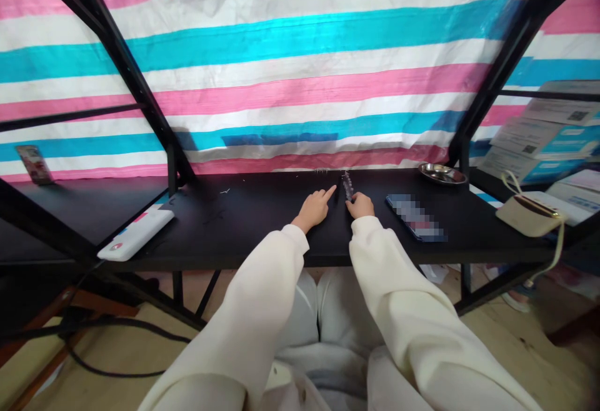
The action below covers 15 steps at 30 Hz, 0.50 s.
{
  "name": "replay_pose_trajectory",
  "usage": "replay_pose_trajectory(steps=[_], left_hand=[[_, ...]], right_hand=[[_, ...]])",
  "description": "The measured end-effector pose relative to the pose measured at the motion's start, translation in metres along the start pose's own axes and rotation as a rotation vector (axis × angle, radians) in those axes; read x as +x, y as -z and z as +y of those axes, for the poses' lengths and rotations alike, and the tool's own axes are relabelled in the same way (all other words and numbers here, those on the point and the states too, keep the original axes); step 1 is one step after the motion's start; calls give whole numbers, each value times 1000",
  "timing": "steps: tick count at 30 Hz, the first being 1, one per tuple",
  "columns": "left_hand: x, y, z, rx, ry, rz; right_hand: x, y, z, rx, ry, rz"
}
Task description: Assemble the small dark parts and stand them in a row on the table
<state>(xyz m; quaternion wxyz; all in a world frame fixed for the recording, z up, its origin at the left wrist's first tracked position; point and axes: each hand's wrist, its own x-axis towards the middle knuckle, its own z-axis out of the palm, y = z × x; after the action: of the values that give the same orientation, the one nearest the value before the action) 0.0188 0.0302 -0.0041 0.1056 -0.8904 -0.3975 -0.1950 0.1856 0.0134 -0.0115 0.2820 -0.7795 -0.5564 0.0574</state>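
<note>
My right hand (pixel 362 205) pinches the near end of a small, clear, bumpy strip (pixel 347 185) that points away from me on the black tabletop; its exact kind is too small to make out. To its left, my left hand (pixel 313 207) rests low over the table. Its index finger is stretched toward the strip, a short gap from it, and the other fingers are partly curled with nothing visible in them. Beyond the hands, a row of tiny clear pieces (pixel 321 170) lies by the table's back edge.
On the black table (pixel 253 230), a phone (pixel 415 216) lies right of my hands, with a round metal dish (pixel 442 173) behind it. A cream pouch (pixel 529 214) is at the right end, a white elongated device (pixel 135 234) at the left. Black metal posts flank the striped sheet (pixel 300 42).
</note>
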Motion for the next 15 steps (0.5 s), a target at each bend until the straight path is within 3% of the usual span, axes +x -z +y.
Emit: replay_pose_trajectory(steps=[11,15], left_hand=[[6,-3,-1,-3,-18,-70],[4,-2,-2,-124,13,-16]], right_hand=[[0,1,-2,-6,-9,-27],[-1,2,-3,-1,-27,-22]])
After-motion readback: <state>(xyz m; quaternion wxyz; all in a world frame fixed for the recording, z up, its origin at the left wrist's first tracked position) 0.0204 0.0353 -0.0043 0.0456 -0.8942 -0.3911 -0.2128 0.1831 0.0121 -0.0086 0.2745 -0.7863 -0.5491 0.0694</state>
